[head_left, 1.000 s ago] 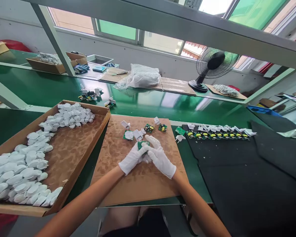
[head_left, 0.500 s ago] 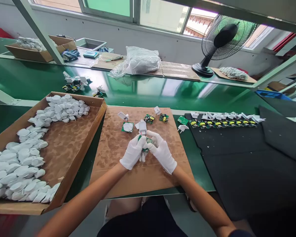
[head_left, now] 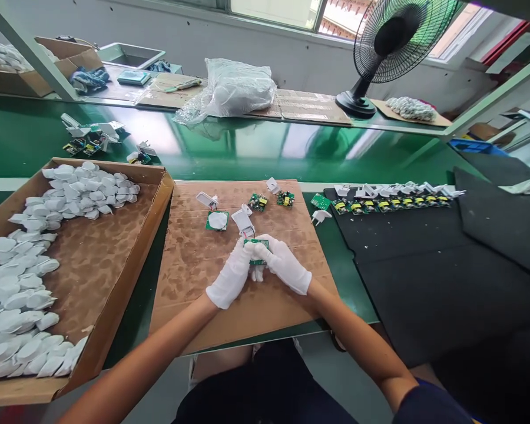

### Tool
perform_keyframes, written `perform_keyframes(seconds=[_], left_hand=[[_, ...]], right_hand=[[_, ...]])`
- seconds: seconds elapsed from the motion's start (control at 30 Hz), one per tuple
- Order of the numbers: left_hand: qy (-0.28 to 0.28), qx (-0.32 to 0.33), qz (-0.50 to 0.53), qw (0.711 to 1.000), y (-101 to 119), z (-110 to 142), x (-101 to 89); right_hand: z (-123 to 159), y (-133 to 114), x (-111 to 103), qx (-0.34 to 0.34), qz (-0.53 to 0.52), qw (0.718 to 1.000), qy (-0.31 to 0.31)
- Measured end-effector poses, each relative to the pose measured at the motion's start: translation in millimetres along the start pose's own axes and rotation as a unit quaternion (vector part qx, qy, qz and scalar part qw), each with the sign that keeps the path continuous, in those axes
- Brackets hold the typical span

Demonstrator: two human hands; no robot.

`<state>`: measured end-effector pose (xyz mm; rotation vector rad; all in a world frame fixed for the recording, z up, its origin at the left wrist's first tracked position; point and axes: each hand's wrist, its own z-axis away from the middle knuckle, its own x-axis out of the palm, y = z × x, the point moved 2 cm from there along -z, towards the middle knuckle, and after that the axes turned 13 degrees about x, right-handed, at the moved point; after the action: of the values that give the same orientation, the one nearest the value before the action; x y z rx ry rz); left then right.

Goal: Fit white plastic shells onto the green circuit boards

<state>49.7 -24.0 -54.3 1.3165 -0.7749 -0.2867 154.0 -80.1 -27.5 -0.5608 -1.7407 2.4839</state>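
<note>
Circuit boards (head_left: 258, 202) on a cardboard sheet (head_left: 194, 265), between tray (head_left: 92, 259), left, and mat (head_left: 424, 288), right; fan (head_left: 391, 38) (before a window (head_left: 274, 13)) behind.

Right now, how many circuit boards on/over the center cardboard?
4: held board in both hands; left board under white piece; two boards near far edge. Hands may hide more.

Two gloved hands (head_left: 285, 264) and, between them, one circuit board (head_left: 257, 241). Three more boards (head_left: 285, 199) lie on one cardboard sheet (head_left: 203, 265), and about nine, small in view, form one row (head_left: 383, 205) on the black mat (head_left: 406, 277). Two cardboard boxes (head_left: 131, 265), one fan (head_left: 386, 41), one plastic bag (head_left: 241, 88); the white pieces (head_left: 6, 288) are too many to count.
</note>
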Motion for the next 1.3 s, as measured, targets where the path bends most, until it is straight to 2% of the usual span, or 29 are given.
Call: perform_keyframes(seconds=[0.07, 0.2, 0.37, 0.47, 0.7, 0.83, 0.97, 1.17, 1.3], left_hand=[[-0.016, 0.025, -0.023, 0.999, 1.4, 2.4, -0.5], [-0.066, 0.033, -0.062, 0.995, 3.3, 7.2, 2.9], [-0.035, 0.031, -0.124, 0.991, 7.8, 2.4, 6.4], [-0.063, 0.012, -0.119, 0.991, 11.8, -0.6, 6.1], [-0.131, 0.011, -0.118, 0.984, 19.6, 3.5, -0.1], [-0.17, -0.031, -0.036, 0.984, 18.9, 2.7, 2.5], [-0.162, -0.08, 0.025, 0.983, 11.1, -0.9, 1.1], [-0.146, -0.074, -0.048, 0.985, 11.2, -2.2, -4.8], [-0.092, -0.034, -0.08, 0.992, 16.9, -8.2, -8.0]], right_hand=[[-0.9, 0.1, -0.8, 0.006, -0.003, 1.0, -0.021], [-2.5, 3.4, 1.2, 0.003, -0.013, 1.0, 0.018], [-4.2, 11.1, 6.9, 0.067, -0.162, 0.984, -0.001], [-4.3, 11.3, 5.5, 0.085, -0.181, 0.98, -0.005], [-4.9, 10.6, 0.5, 0.047, -0.142, 0.989, -0.006], [-4.5, 10.0, -0.9, 0.021, -0.056, 0.998, -0.005], [-1.2, 5.1, -2.7, -0.003, 0.032, 0.999, -0.013], [4.0, 2.5, -2.7, -0.011, 0.143, 0.99, -0.012], [7.2, 1.5, -1.0, -0.01, 0.13, 0.991, -0.039]])
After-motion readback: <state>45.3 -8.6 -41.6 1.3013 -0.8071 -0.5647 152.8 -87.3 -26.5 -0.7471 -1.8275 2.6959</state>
